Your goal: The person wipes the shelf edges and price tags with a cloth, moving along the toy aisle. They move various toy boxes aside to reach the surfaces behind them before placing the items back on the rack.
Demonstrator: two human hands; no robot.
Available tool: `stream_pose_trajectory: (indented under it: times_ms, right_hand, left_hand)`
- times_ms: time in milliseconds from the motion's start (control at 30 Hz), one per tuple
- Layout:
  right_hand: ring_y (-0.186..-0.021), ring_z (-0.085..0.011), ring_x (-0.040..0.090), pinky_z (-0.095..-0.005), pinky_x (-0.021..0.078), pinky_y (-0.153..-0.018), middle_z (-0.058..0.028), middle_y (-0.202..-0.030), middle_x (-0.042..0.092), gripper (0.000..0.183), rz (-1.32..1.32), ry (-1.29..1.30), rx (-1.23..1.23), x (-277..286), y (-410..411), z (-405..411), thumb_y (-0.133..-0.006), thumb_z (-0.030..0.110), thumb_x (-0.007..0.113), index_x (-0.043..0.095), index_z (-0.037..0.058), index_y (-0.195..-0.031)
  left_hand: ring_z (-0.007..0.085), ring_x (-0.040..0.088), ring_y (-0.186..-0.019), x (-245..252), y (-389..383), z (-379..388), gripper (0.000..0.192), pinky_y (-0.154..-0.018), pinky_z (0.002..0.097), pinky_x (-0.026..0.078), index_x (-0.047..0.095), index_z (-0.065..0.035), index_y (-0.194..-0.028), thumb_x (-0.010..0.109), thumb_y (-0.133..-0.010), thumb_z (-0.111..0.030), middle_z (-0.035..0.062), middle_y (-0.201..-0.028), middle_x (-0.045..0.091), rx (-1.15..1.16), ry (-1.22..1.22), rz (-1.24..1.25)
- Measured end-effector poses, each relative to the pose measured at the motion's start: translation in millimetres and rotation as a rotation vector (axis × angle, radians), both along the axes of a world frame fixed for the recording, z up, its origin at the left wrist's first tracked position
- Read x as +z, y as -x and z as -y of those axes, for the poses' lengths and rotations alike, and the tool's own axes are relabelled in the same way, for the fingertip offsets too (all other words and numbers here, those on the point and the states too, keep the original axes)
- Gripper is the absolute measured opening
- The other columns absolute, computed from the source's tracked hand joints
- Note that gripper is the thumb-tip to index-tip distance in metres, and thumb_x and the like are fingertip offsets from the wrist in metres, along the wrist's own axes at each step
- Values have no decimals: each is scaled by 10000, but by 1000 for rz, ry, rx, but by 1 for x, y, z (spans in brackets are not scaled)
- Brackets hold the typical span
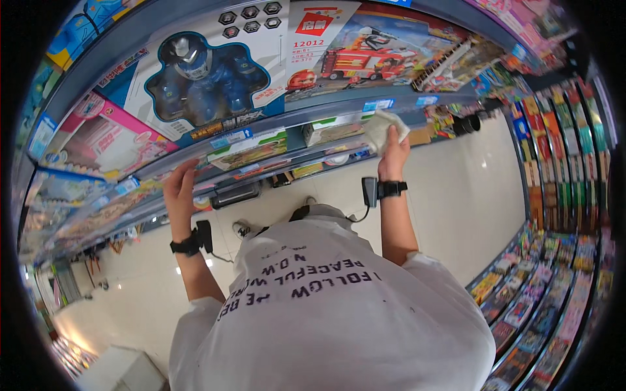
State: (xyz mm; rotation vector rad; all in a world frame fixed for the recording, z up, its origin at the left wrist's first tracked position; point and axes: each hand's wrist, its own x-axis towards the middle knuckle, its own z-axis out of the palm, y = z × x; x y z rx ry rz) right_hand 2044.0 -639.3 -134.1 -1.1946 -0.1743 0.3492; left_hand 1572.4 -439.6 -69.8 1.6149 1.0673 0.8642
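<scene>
My right hand [395, 152] grips a folded pale cloth [385, 128] in front of a shelf edge with blue-and-white price tags. On the other side, my left hand [180, 189] is raised near the shelf front, its fingers apart and nothing seen in them. Before me stands a boxed blue robot figure [208, 78] behind a clear window. Right of it is a building-block box [362, 58] with a red fire truck printed on it. A pink-and-white toy box [110, 137] stands to the left.
Below, lower shelves hold green-and-white boxes [252, 150]. A black tray [236, 195] sits low near the pale tiled floor [459, 181]. Bookshelves [562, 156] rise at the right, with display racks [538, 298] at lower right. A white box-like object [122, 371] stands at lower left.
</scene>
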Motion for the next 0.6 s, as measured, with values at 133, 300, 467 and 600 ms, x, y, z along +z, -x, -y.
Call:
stream_pose_trajectory:
  times_ms: [133,300,467,600]
  right_hand:
    - [-1061,-175,692,-334,565,-889,-64,-1206,719,268,141,68,-329,-20,-11,-29,-1032,154,670,674,36,-1272]
    - [-1024,-166,658,-321,526,-876,-83,-1203,704,393,181,39,-424,-24,31,-117,-1042,193,651,607,-1,-1382]
    - [-1349,-360,576,-392,433,-1119,-252,-1500,563,601,309,321,-466,-12,50,-127,-1018,185,649,450,-102,-1508]
    - [-1171,-434,668,-452,519,-994,-299,-1290,680,487,430,610,-611,-4,52,-123,-989,173,624,580,-59,-1415]
  left_hand:
    - [146,690,-1037,-4,54,-20,271,-903,272,511,710,16,-1260,566,-1059,-95,68,-1197,722,-94,12,52]
    - [168,697,-1068,11,100,-38,274,-926,292,526,700,39,-1249,559,-1047,-80,94,-1229,719,-198,-6,-3]
    - [181,716,-1026,19,142,-48,278,-887,283,524,709,26,-1245,573,-1043,-107,110,-1178,735,-217,-17,-61]
    - [227,722,-1079,34,161,-56,243,-912,323,541,741,-15,-1177,610,-1019,-147,150,-1233,722,-235,-20,-206]
